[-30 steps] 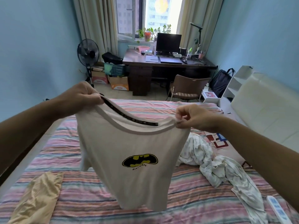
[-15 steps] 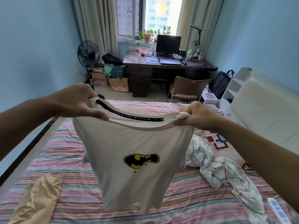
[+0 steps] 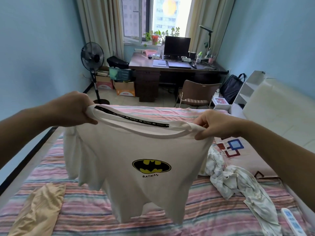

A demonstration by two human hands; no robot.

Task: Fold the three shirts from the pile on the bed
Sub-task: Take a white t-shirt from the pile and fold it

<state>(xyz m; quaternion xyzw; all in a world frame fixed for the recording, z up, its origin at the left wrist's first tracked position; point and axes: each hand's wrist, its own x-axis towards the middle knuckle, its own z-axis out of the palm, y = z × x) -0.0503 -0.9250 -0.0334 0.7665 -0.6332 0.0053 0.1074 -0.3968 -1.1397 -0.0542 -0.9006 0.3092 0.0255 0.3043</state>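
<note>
A white Batman shirt hangs in the air over the striped bed, front facing me. My left hand grips its left shoulder and my right hand pinches its right shoulder, stretching the neckline between them. A crumpled white patterned shirt lies on the bed to the right. A beige shirt lies at the bed's near left corner.
A patterned pillow sits at the right by the white headboard. A white remote lies near the bed's right edge. Beyond the bed stand a chair, desk and floor fan.
Both hands moved further apart and stretched the neckline wider. The shirt hangs flatter, with the logo and lettering fully showing.
</note>
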